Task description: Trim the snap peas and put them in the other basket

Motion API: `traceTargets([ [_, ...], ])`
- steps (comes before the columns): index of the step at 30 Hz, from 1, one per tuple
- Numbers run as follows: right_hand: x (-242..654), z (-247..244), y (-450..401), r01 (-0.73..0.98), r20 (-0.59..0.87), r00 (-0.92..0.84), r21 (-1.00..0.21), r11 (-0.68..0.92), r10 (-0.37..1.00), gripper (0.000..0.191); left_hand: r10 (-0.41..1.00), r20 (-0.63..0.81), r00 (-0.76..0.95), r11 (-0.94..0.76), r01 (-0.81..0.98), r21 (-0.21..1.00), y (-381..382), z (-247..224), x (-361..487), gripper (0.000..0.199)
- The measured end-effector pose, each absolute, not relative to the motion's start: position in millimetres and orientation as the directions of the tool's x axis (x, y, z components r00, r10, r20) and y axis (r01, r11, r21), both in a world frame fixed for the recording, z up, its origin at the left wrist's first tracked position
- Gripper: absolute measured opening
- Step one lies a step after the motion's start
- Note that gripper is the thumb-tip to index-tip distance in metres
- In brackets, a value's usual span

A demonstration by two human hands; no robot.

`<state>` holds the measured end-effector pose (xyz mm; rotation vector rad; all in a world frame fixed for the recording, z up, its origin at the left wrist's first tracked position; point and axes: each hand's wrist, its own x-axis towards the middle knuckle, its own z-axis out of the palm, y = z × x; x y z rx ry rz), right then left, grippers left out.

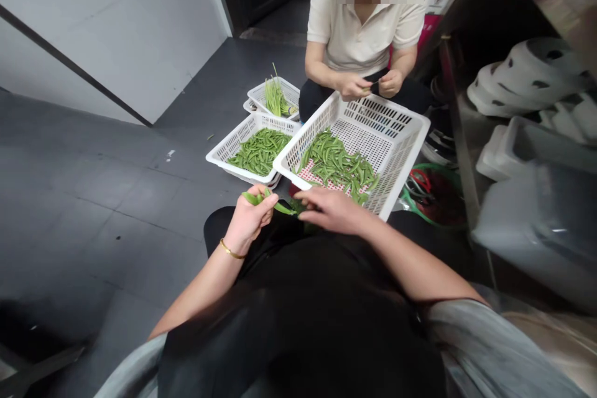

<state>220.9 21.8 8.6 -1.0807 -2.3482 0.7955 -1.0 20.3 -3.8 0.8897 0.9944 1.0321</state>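
My left hand (255, 216) is closed around a few green pea pods (252, 198), which poke out between thumb and fingers. One pod (284, 208) sticks out to the right, toward my other hand. At that pod's tip, my right hand (333, 208) has its thumb and forefinger curled together; what they pinch is too small to make out. Just beyond my hands is a large white plastic basket (410, 155) with a loose layer of pea pods (333, 158) in it. To its left, a smaller white basket (217, 158) holds a thick heap of pods (261, 150).
Across from me a seated person in a light polo shirt (359, 43) handles something small over the big basket. Long green stalks (276, 99) lie in another basket behind. White stools (527, 78), a grey bin (536, 224) and a green-rimmed container (433, 217) stand at right.
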Motion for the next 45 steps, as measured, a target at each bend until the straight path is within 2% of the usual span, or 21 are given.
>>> traceTargets([
  [2, 200, -2, 20, 0.52, 0.156, -0.675, -0.593, 0.615, 0.721, 0.021, 0.955, -0.224, 0.193, 0.263, -0.212, 0.941, 18, -4, -1, 0.032],
  [4, 190, -9, 20, 0.503, 0.222, -0.64, -0.602, 0.62, 0.735, 0.027, 0.954, -0.231, 0.191, 0.257, -0.126, 0.958, 15, -5, -5, 0.031],
  [6, 190, -12, 20, 0.453, 0.282, -0.553, -0.688, 0.567, 0.784, 0.025, 0.944, -0.25, 0.214, 0.266, -0.048, 0.963, 12, -8, -11, 0.03],
  [8, 193, -10, 19, 0.388, 0.262, -0.467, -0.798, 0.462, 0.844, 0.023, 0.932, -0.25, 0.264, 0.251, 0.032, 0.967, 9, -11, -14, 0.028],
  [9, 194, -8, 17, 0.359, 0.224, -0.444, -0.843, 0.401, 0.868, 0.023, 0.918, -0.239, 0.317, 0.223, 0.086, 0.971, 9, -12, -14, 0.027],
  [11, 196, -4, 14, 0.301, 0.149, -0.504, -0.893, 0.335, 0.851, 0.024, 0.82, -0.234, 0.522, 0.137, 0.218, 0.966, 8, -14, -11, 0.021],
  [13, 196, -2, 11, 0.268, 0.117, -0.644, -0.891, 0.367, 0.756, 0.024, 0.651, -0.269, 0.71, 0.078, 0.29, 0.954, 9, -16, -6, 0.015],
  [15, 196, -2, 9, 0.285, 0.101, -0.726, -0.856, 0.432, 0.68, 0.024, 0.59, -0.297, 0.751, 0.094, 0.301, 0.949, 11, -17, -1, 0.015],
  [19, 199, -10, 10, 0.454, 0.133, -0.624, -0.74, 0.496, 0.77, 0.026, 0.752, -0.313, 0.581, 0.212, 0.237, 0.948, 18, -21, 7, 0.014],
  [22, 212, -17, 11, 0.588, 0.145, -0.52, -0.655, 0.475, 0.842, 0.028, 0.884, -0.322, 0.338, 0.349, -0.02, 0.937, 31, -24, 3, 0.017],
  [24, 227, -17, 12, 0.614, 0.059, -0.555, -0.644, 0.457, 0.83, 0.028, 0.929, -0.306, 0.207, 0.354, -0.259, 0.899, 44, -25, -7, 0.021],
  [26, 245, -13, 19, 0.583, -0.099, -0.675, -0.679, 0.446, 0.731, 0.021, 0.943, -0.275, 0.185, 0.33, -0.429, 0.841, 58, -24, -19, 0.022],
  [28, 261, -12, 34, 0.56, -0.248, -0.745, -0.737, 0.378, 0.619, 0.036, 0.943, -0.251, 0.218, 0.331, -0.531, 0.78, 68, -25, -27, 0.025],
  [29, 267, -14, 46, 0.575, -0.296, -0.737, -0.748, 0.333, 0.607, 0.044, 0.938, -0.249, 0.239, 0.343, -0.565, 0.75, 72, -26, -29, 0.028],
  [30, 270, -19, 60, 0.617, -0.327, -0.695, -0.729, 0.297, 0.641, 0.043, 0.929, -0.256, 0.265, 0.367, -0.59, 0.72, 73, -28, -28, 0.03],
  [32, 268, -37, 91, 0.764, -0.362, -0.546, -0.586, 0.271, 0.756, 0.03, 0.898, -0.284, 0.335, 0.437, -0.614, 0.658, 73, -34, -21, 0.035],
  [34, 258, -63, 119, 0.919, -0.422, -0.374, -0.291, 0.267, 0.826, 0.028, 0.856, -0.315, 0.411, 0.514, -0.606, 0.606, 69, -41, -12, 0.037],
  [36, 244, -87, 140, 0.937, -0.465, -0.345, -0.218, 0.272, 0.816, 0.027, 0.814, -0.348, 0.465, 0.577, -0.574, 0.582, 65, -46, -5, 0.036],
  [40, 236, -102, 158, 0.933, -0.483, -0.356, -0.231, 0.276, 0.8, 0.015, 0.762, -0.432, 0.483, 0.642, -0.469, 0.607, 60, -47, -6, 0.038],
  [43, 249, -78, 151, 0.937, -0.443, -0.34, -0.233, 0.26, 0.829, 0.016, 0.77, -0.475, 0.426, 0.627, -0.364, 0.689, 57, -45, -8, 0.026],
  [45, 254, -54, 132, 0.921, -0.388, -0.358, -0.293, 0.255, 0.849, 0.017, 0.793, -0.489, 0.363, 0.592, -0.271, 0.759, 54, -45, -3, 0.023],
])
